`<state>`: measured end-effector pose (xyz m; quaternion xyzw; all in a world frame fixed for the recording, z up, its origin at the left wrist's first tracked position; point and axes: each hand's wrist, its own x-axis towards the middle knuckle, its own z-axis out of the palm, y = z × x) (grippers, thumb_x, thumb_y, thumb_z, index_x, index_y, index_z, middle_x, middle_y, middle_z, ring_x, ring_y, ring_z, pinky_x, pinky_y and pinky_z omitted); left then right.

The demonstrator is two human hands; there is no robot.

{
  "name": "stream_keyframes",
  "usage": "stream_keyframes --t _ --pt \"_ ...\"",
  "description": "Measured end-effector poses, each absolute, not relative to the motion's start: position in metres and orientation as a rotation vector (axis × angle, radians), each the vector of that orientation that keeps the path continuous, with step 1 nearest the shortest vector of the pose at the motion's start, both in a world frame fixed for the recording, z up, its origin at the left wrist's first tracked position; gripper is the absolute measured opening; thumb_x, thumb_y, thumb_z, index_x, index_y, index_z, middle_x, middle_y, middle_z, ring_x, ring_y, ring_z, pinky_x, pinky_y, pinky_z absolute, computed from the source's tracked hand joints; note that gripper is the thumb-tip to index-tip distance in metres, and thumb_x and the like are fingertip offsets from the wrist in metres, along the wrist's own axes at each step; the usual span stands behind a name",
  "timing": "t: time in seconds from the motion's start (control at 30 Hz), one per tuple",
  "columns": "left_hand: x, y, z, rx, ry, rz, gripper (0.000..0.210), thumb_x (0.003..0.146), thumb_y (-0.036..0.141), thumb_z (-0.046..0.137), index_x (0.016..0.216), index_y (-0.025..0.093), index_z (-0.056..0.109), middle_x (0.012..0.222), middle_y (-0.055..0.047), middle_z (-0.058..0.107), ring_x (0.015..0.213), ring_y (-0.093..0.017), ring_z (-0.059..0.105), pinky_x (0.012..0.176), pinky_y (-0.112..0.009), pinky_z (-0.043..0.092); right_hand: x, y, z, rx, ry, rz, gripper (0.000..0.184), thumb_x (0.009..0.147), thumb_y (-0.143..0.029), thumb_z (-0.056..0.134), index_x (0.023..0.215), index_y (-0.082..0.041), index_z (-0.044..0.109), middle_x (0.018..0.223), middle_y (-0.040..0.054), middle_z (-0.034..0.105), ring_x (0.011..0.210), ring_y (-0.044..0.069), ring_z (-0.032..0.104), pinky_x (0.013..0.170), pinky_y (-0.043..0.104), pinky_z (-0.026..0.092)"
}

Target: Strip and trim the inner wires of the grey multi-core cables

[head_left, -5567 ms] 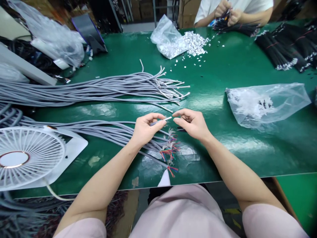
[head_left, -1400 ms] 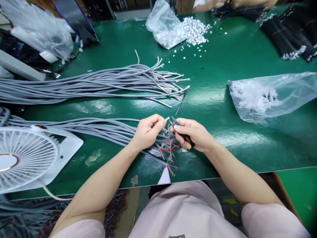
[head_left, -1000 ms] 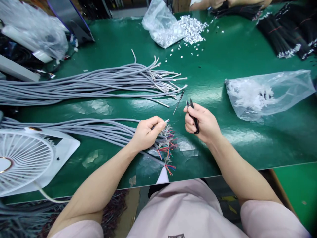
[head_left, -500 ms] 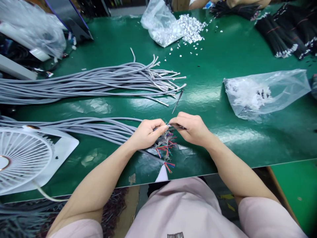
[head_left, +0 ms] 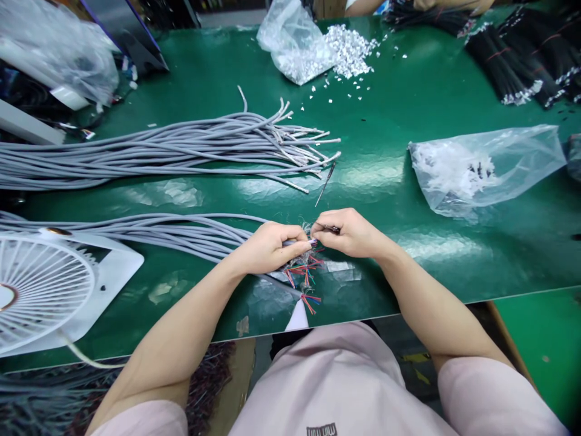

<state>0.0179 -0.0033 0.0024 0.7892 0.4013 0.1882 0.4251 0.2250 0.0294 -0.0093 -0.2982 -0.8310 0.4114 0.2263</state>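
Observation:
Grey cables run in from the left across the green table to my hands. My left hand is closed on the end of one cable, thumb and fingers pinched near its tip. Right at that tip, my right hand pinches the wire end and also keeps a thin dark tool, perhaps tweezers, tucked in its fingers. Below the hands, stripped ends with red, blue and green wires fan out. Another thin dark tool lies just beyond my hands.
A second grey cable bundle lies farther back. A white fan stands at left. Plastic bags of small white pieces and white parts lie behind and right. Black cable bundles and another person's arm are at the back.
My right hand has turned and lowered slightly, its fingertips now at the cable tip. My left hand has shifted slightly down. The cables on the table stay put.

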Motion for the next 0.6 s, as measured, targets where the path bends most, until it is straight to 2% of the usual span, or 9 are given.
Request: stream_keyframes --t 0.07,0.17,0.23,0.3,0.43,0.6 --pt "0.016 -0.003 0.004 1.929 1.018 0.541 0.025 0.086 0.034 0.055 0.076 0.013 0.065 0.062 0.002 0.059 0.055 -0.007 0.045 0.055 -0.017 0.036 0.217 0.028 -0.013 -0.883 -2.037 1.464 0.013 0.077 -0.021 0.055 0.069 -0.013 0.061 0.059 -0.003 0.051 0.054 0.007 0.042 0.054 0.021 0.032" --pt "0.014 -0.003 0.004 1.861 1.131 0.738 0.023 0.082 0.034 0.06 0.078 0.013 0.067 0.068 -0.001 0.066 0.06 -0.009 0.052 0.058 -0.018 0.04 0.207 0.023 -0.016 -0.925 -1.535 1.92 0.015 0.07 -0.027 0.063 0.065 -0.013 0.058 0.047 -0.0086 0.038 0.041 0.003 0.027 0.042 0.02 0.021" --pt "0.015 -0.002 0.002 1.81 1.195 0.859 0.023 0.081 0.035 0.062 0.08 0.013 0.069 0.072 -0.003 0.068 0.062 -0.01 0.054 0.059 -0.019 0.041 0.204 0.019 -0.014 -0.904 -1.286 2.088 0.016 0.067 -0.027 0.066 0.065 -0.013 0.058 0.041 -0.0113 0.031 0.036 0.002 0.019 0.038 0.02 0.014" --pt "0.016 -0.002 -0.001 1.765 1.214 0.905 0.024 0.08 0.036 0.064 0.082 0.013 0.07 0.072 -0.003 0.069 0.06 -0.01 0.054 0.058 -0.019 0.041 0.203 0.015 -0.011 -0.859 -1.152 2.115 0.016 0.067 -0.026 0.068 0.065 -0.013 0.059 0.037 -0.0118 0.03 0.034 0.002 0.018 0.038 0.02 0.014" --pt "0.018 0.0 -0.007 1.702 1.169 0.857 0.025 0.078 0.037 0.066 0.082 0.013 0.072 0.071 -0.002 0.069 0.058 -0.009 0.053 0.056 -0.019 0.041 0.203 0.01 -0.007 -0.848 -1.138 1.907 0.015 0.071 -0.028 0.066 0.068 -0.015 0.059 0.037 -0.0114 0.032 0.035 0.003 0.021 0.04 0.02 0.018" --pt "0.021 0.0 -0.01 1.701 1.15 0.818 0.023 0.078 0.034 0.066 0.083 0.013 0.074 0.076 -0.003 0.072 0.066 -0.012 0.06 0.063 -0.021 0.045 0.204 0.007 0.0 -0.901 -1.8 1.069 0.014 0.081 -0.02 0.056 0.071 -0.015 0.064 0.06 -0.002 0.053 0.056 0.008 0.045 0.057 0.024 0.037"
